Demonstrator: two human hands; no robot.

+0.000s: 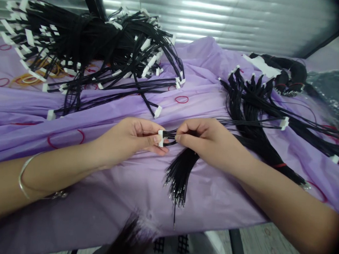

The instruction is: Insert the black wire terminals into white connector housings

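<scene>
A small white connector (161,138) sits between the thumb and fingers of my left hand (137,136), with black wires running from it to the right. My right hand (204,138) is closed, thumb against forefinger, on the black wires (170,135) a short way from the connector. Below my right hand a bundle of loose black wires (181,173) fans out, its bare metal tips pointing toward me. From behind that hand, more wires lead right to another white connector (284,123).
A big heap of black cables with white connectors (86,39) lies at the back left. More wire bundles (253,105) and a clear plastic bag (330,93) lie to the right. Red rubber bands (181,100) are scattered on the purple cloth (111,199).
</scene>
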